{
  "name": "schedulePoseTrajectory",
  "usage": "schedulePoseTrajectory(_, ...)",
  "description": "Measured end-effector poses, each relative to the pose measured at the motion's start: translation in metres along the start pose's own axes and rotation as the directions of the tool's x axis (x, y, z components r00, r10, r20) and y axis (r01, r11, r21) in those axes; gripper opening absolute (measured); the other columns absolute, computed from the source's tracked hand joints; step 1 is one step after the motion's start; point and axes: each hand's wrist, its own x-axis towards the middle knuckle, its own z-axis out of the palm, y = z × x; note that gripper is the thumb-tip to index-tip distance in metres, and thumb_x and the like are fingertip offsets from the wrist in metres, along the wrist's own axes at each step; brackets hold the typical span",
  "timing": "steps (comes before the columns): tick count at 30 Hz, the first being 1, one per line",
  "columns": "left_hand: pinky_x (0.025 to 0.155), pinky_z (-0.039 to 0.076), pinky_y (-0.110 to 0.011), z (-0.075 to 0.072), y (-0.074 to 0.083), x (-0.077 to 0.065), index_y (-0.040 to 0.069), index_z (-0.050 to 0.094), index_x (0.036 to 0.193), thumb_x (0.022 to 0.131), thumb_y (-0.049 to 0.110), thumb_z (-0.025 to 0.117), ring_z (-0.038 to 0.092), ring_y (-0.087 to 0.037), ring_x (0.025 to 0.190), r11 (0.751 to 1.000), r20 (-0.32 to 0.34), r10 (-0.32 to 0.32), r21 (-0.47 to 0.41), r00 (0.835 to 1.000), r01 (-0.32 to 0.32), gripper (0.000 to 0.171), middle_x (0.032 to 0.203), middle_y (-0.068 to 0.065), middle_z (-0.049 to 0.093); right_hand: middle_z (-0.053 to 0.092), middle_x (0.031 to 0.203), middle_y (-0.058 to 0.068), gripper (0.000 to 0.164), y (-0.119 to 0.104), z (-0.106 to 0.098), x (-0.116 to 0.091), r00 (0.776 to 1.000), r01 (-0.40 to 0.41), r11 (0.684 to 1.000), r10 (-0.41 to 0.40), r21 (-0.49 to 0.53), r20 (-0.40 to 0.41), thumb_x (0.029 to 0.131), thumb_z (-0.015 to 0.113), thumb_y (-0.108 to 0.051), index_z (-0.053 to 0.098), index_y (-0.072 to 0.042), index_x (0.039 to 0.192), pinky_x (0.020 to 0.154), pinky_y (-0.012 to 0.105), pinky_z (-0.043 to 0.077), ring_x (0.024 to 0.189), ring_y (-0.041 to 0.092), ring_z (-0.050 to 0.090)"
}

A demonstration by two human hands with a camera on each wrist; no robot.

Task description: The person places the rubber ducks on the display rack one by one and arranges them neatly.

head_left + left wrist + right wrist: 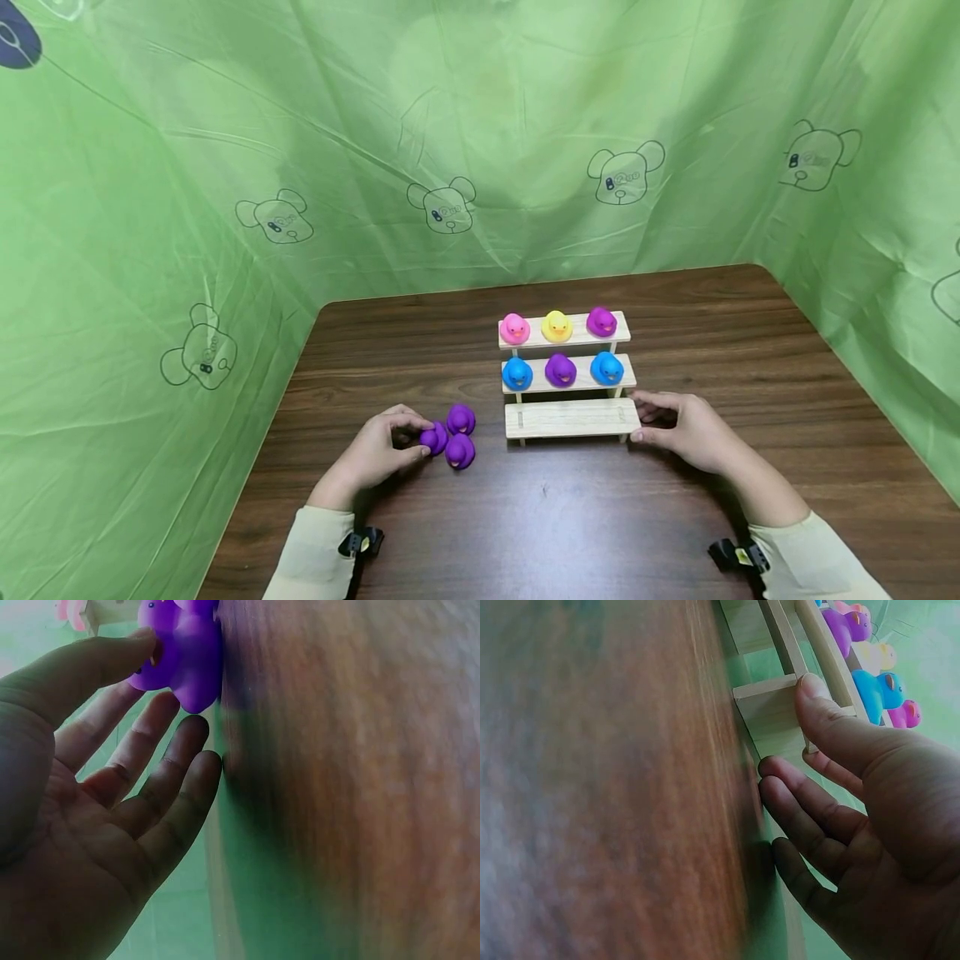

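My left hand (380,448) pinches a purple rubber duck (433,437) between thumb and fingers at the tabletop. Two more purple ducks (461,451) sit against it on the right. In the left wrist view the thumb lies on the purple duck (180,656), with the lower fingers loosely spread. A three-tier wooden stand (572,419) is to the right. Its top tier bears a pink duck (514,328), a yellow duck (557,326) and a purple one; the middle tier holds blue, purple, blue. My right hand (693,429) grips the stand's right end, thumb on its edge (786,684).
The brown wooden table (555,533) has its far edge near the green curtain (525,150), which hangs behind and along both sides. Black wrist straps (362,543) sit at both cuffs. The stand's lowest tier bears no ducks.
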Motion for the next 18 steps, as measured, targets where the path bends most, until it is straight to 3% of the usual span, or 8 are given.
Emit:
schedulePoseTrajectory(12,0.090,0.061,-0.039,0.0007,-0.0013,0.0015,0.009,0.080,0.112,0.084,0.005,0.088,0.070,-0.014,0.099,1.000,-0.006,-0.003,-0.007,1.000,0.003,0.030,0.110,0.002,0.070,0.076,0.098,-0.003,0.064,0.0005,0.0001,-0.0001,1.000,-0.011,1.000,0.011,0.002,0.002,0.083,0.091,-0.028,0.068,0.000,0.136,0.084,0.035,0.060,0.095,0.023,0.072)
schedulePoseTrajectory(18,0.091,0.060,-0.045,0.0007,0.0000,0.0005,0.011,0.080,0.112,0.084,0.003,0.088,0.069,-0.017,0.100,1.000,-0.015,-0.008,0.006,1.000,0.008,0.030,0.105,0.004,0.071,0.076,0.097,-0.002,0.064,-0.0001,0.0004,-0.0001,1.000,-0.002,1.000,0.002,0.003,-0.007,0.083,0.092,-0.027,0.068,0.001,0.135,0.083,0.034,0.060,0.094,0.021,0.072)
